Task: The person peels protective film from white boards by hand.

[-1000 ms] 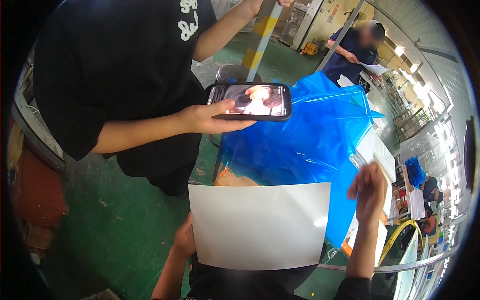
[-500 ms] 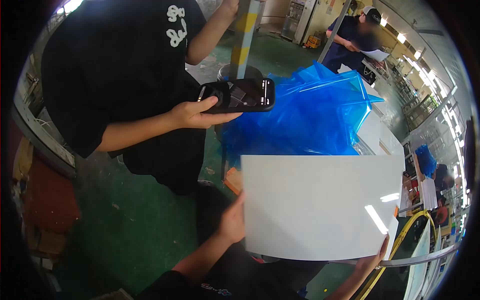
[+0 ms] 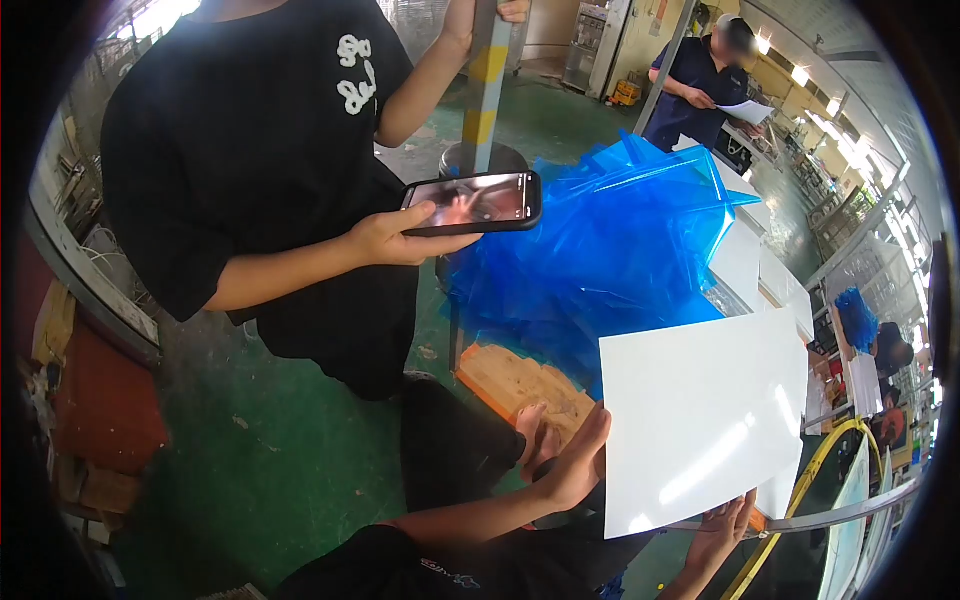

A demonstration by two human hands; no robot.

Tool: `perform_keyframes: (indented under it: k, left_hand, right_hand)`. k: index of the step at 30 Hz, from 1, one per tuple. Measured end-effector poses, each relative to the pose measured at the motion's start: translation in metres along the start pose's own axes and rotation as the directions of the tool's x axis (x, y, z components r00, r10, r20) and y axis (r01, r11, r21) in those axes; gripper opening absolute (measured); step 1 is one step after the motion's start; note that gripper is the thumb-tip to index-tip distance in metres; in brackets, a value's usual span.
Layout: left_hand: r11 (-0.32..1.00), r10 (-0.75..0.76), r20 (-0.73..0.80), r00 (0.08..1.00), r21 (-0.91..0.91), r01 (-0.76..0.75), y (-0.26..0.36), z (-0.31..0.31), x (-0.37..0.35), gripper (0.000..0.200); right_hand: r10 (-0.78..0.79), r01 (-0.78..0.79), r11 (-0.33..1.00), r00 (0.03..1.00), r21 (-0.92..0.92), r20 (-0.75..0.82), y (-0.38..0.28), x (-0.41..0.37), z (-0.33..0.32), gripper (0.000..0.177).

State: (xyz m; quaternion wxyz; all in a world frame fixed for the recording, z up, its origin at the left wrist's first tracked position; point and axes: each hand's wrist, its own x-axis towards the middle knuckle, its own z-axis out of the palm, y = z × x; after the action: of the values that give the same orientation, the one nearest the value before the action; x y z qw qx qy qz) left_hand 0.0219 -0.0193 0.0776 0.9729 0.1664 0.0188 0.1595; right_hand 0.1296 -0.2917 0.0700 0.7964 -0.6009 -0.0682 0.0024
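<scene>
A glossy white sheet (image 3: 700,420) is held up in front of me, tilted, with streaks of light reflected on its face. My left hand (image 3: 578,468) is at the sheet's left edge, its fingers partly hidden behind it. At the lower right edge, my right hand (image 3: 722,532) grips the sheet from below. Part of another white sheet (image 3: 782,488) shows below its right corner. Beyond lies a large heap of blue plastic film (image 3: 600,250) on a worn wooden board (image 3: 530,380) with an orange edge.
On the left another person in black (image 3: 260,150) holds a phone (image 3: 475,203) and grasps a post (image 3: 484,100) with yellow bands. A co-worker in a cap (image 3: 700,85) handles a white sheet at the back. A yellow hose (image 3: 800,490) and metal rail (image 3: 850,515) stand at right.
The white sheet has shifted right and tilted, uncovering more of the wooden board. My left hand has moved right with it. The other person's phone screen now shows a different picture.
</scene>
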Motion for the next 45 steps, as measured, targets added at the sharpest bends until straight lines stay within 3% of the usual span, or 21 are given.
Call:
perform_keyframes:
  k: [4,7,10,13,16,19,22,26,27,28,29,30,31,32,33,34,36,39,45]
  left_hand:
    - [0.998,-0.046,0.056,0.997,0.052,0.043,0.000,-0.004,-0.002,0.054]
    - [0.995,-0.085,0.049,0.995,0.052,0.082,-0.004,-0.010,-0.002,0.057]
    - [0.994,-0.093,0.101,0.990,0.069,0.087,-0.006,-0.012,-0.001,0.059]
    - [0.957,-0.155,0.184,0.971,0.271,0.102,-0.006,-0.023,0.002,0.065]
    - [0.901,-0.169,0.077,0.982,0.417,0.122,-0.013,-0.027,0.000,0.064]
    - [0.883,-0.247,0.199,0.948,0.450,0.135,0.002,-0.018,-0.003,0.060]
    - [0.823,-0.384,0.344,0.857,0.549,0.149,0.001,-0.040,0.005,0.057]
    - [0.634,-0.462,0.243,0.853,0.763,0.126,-0.006,-0.067,-0.002,0.050]
    - [0.657,-0.460,0.267,0.847,0.744,0.123,-0.009,-0.075,-0.002,0.043]
    - [0.652,-0.430,0.303,0.850,0.756,0.061,-0.013,-0.084,-0.004,0.041]
    - [0.654,-0.413,0.350,0.841,0.757,0.006,-0.016,-0.093,-0.006,0.039]
    - [0.626,-0.415,0.309,0.856,0.779,0.023,-0.009,-0.090,-0.012,0.037]
    - [0.594,-0.423,0.278,0.862,0.804,0.032,-0.007,-0.092,-0.014,0.036]
    - [0.542,-0.460,0.189,0.867,0.834,0.107,-0.002,-0.091,-0.016,0.036]
    - [0.501,-0.468,0.135,0.874,0.855,0.136,0.001,-0.087,-0.017,0.035]
    - [0.510,-0.478,0.136,0.868,0.847,0.148,0.001,-0.085,-0.017,0.035]
    - [0.522,-0.442,0.112,0.890,0.839,0.154,0.006,-0.081,-0.024,0.034]
    - [0.516,-0.447,0.111,0.888,0.842,0.155,0.001,-0.074,-0.025,0.033]
    - [0.453,-0.524,0.130,0.842,0.879,0.146,-0.021,-0.056,-0.016,0.033]
  right_hand:
    - [0.041,-0.040,0.999,0.995,0.003,-0.095,-0.001,0.001,0.009,0.057]
    - [0.046,-0.046,0.999,0.998,0.004,-0.034,0.013,0.008,-0.016,0.060]
    - [0.032,-0.027,0.998,0.995,0.047,-0.094,0.011,0.009,-0.013,0.061]
    - [0.029,-0.023,0.993,0.998,0.113,-0.055,0.009,0.011,-0.020,0.061]
    - [0.049,-0.013,0.988,0.972,0.154,-0.228,-0.004,0.010,0.005,0.060]
    - [0.083,-0.069,0.981,0.994,0.181,-0.073,-0.001,0.018,-0.027,0.056]
    - [0.070,-0.027,0.954,0.988,0.297,-0.136,-0.004,0.023,-0.032,0.055]
    - [0.100,-0.033,0.907,0.986,0.419,-0.137,-0.008,0.053,-0.083,0.048]
    - [0.125,-0.059,0.894,0.985,0.445,-0.121,-0.016,0.061,-0.085,0.046]
    - [0.153,-0.071,0.893,0.976,0.444,-0.151,-0.031,0.062,-0.077,0.044]
    - [0.185,-0.034,0.892,0.937,0.450,-0.296,-0.043,0.071,-0.068,0.045]
    - [-0.182,-0.003,0.873,0.925,0.487,0.332,-0.025,0.087,-0.116,0.041]
    - [-0.320,-0.015,0.803,0.832,0.596,0.453,-0.030,0.104,-0.120,0.034]
    - [-0.268,0.217,0.862,0.962,0.458,0.049,-0.037,0.104,-0.113,0.023]
    - [-0.363,0.210,0.843,0.901,0.496,0.237,-0.037,0.121,-0.124,0.014]
    - [-0.309,0.295,0.874,0.951,0.387,-0.027,-0.040,0.129,-0.122,0.012]
    - [-0.228,0.336,0.853,0.928,0.399,-0.295,-0.043,0.139,-0.113,0.013]
    - [-0.209,0.349,0.886,0.888,0.306,-0.409,-0.023,0.149,-0.135,0.016]
    - [-0.022,0.196,0.954,0.799,0.225,-0.601,0.017,0.150,-0.165,0.026]
